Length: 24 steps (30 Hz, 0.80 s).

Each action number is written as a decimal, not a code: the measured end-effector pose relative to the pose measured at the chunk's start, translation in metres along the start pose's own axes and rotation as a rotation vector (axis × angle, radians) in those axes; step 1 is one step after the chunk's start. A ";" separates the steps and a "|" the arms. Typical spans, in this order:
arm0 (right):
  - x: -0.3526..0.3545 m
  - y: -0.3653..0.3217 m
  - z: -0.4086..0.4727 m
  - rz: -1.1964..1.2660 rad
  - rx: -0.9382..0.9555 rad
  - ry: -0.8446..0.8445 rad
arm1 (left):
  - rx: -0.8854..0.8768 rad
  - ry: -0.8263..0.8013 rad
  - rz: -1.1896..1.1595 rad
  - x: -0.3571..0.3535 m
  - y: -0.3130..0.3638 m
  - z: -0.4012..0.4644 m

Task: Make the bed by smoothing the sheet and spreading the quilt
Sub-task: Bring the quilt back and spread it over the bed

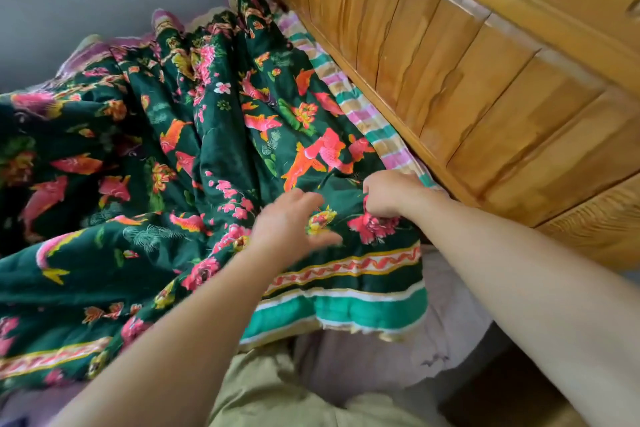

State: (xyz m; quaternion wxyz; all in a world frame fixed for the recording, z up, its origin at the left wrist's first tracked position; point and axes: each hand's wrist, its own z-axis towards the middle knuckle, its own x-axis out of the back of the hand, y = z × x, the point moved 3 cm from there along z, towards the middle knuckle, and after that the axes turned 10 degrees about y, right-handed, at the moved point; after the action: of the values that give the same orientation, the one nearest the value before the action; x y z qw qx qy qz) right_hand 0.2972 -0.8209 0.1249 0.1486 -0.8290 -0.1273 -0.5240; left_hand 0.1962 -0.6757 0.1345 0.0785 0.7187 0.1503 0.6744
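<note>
Quilt (145,156) bunches far-left of right hand (388,194), fisted on its near-right corner; left hand (291,218) hovers splayed beside it.

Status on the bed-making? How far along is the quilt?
Done: the dark green fish-and-flower quilt is on the bed beside the wooden headboard. In hand: the right hand is bunched on quilt fabric near its striped border; the left hand is open over it, blurred. Left: the quilt lies in deep folds, not flat. The pale lilac sheet looks wrinkled.
</note>
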 end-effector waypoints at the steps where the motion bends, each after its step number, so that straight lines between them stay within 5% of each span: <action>1: 0.000 -0.002 0.002 0.010 0.008 0.000 | -0.064 -0.055 0.012 -0.013 0.014 0.000; 8: -0.010 0.020 -0.015 0.440 -0.034 0.082 | 0.123 -0.082 -0.151 -0.053 0.040 0.012; 11: -0.025 0.070 -0.024 0.584 -0.346 0.382 | 0.278 -0.119 -0.349 -0.055 0.031 0.009; 13: -0.048 0.106 -0.031 0.645 -0.603 0.435 | 0.409 -0.154 -0.542 -0.054 0.024 0.007; 16: -0.083 0.132 -0.042 0.963 -0.920 0.327 | 0.571 -0.176 -0.796 -0.046 0.016 0.003; 19: -0.101 0.120 -0.053 1.409 -1.204 0.024 | 0.675 -0.281 -0.960 -0.041 0.010 -0.003; 21: -0.104 0.102 -0.047 1.615 -1.188 -0.134 | 0.680 -0.432 -0.968 -0.040 0.011 -0.010; 24: -0.102 0.075 -0.026 1.706 -1.023 -0.103 | 0.597 -0.587 -0.804 -0.042 0.015 -0.019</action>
State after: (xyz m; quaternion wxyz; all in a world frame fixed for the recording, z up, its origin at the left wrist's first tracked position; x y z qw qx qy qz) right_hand 0.2601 -0.9058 0.0346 0.0947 -0.6291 0.7460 -0.1968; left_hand 0.1768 -0.7054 0.1013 0.1609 0.7531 0.5671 0.2923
